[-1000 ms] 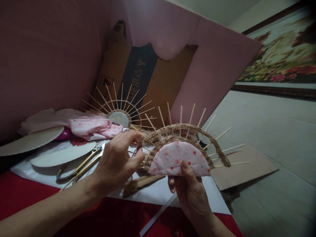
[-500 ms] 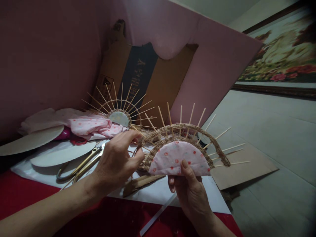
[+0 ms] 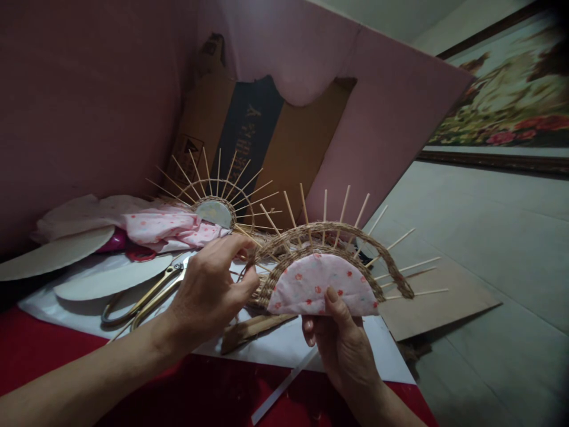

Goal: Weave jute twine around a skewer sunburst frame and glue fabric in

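Before me, over white paper [image 3: 389,353] on red cloth [image 3: 191,394], the right hand [image 3: 347,347] is gripping a half-round pink floral fabric panel [image 3: 306,284] by its straight edge, pale wooden sticks [image 3: 344,204] fanning above. The left hand [image 3: 213,281] is pinching a brown braided-cord arch [image 3: 335,226] at its left end, near gold-handled scissors [image 3: 156,295].

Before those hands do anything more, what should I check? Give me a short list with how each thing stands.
1. Right hand supports the half-round pink floral cloth panel: ok, thumb on its front.
2. Left hand is at the left end of the brown braided fibre arch: ok.
3. Left fingertips' exact grip: cannot tell, partly hidden.
4. Thin pale wooden sticks fan outward: ok.
5. Arch's right end fastened: cannot tell.
6. Gold-handled metal scissors shut: cannot tell, the left hand hides the blades.
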`<state>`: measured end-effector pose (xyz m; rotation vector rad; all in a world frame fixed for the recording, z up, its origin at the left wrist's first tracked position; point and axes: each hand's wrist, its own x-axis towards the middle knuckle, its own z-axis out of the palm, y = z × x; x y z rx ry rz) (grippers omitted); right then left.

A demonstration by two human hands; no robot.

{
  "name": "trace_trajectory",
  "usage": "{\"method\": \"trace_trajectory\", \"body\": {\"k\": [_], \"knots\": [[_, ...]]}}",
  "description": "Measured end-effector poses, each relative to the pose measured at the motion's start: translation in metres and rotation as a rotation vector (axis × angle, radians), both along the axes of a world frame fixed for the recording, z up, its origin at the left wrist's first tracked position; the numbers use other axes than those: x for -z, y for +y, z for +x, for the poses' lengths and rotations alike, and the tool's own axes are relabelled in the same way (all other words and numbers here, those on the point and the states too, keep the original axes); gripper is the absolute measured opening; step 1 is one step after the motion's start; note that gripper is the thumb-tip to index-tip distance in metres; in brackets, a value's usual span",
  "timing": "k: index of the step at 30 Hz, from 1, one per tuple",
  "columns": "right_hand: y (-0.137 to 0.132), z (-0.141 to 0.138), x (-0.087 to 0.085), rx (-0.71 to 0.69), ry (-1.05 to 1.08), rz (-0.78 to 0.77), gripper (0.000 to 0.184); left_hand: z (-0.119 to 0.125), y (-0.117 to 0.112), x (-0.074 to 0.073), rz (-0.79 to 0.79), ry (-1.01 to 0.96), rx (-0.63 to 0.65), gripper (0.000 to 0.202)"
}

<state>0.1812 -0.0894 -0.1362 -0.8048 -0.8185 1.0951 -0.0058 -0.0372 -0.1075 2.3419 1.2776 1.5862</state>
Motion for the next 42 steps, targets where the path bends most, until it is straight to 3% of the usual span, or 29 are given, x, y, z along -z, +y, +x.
{"method": "trace_trajectory", "body": {"k": [42], "knots": [[0.0010,0.0003,0.0002,0.012,0.010,-0.009,0.027,0.0003,0.0005,0.0013,-0.004,-0.019,0.006,0.021]]}}
